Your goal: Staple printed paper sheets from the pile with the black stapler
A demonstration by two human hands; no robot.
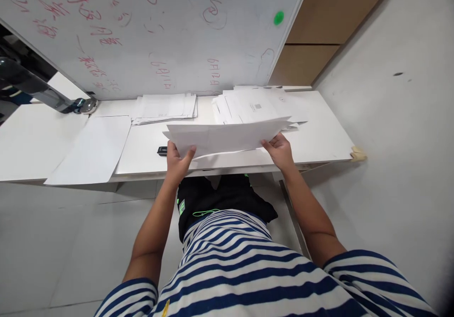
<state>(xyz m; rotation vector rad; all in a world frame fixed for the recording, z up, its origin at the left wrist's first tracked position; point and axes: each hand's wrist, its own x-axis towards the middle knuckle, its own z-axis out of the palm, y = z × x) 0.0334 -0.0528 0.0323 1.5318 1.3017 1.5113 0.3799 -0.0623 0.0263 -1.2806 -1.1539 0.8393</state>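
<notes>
Between my two hands a few sheets of white paper (227,138) are held up on their long edge above the desk. My left hand (179,160) grips them at the left end, thumb on the near face. At the right end my right hand (278,150) pinches them the same way. The sheets are not quite even at the left corner. A small black stapler-like object (162,151) lies just left of my left hand, partly hidden by it. Behind the held paper sits an untidy pile of papers (248,105), its front covered by the sheets.
A flatter stack of papers (165,106) lies at the back of the white desk (319,142). A large sheet (94,149) overhangs the front edge at left. A whiteboard (177,38) with red writing stands behind. A dark monitor-like arm (31,83) is at far left; a wall (397,118) bounds the right.
</notes>
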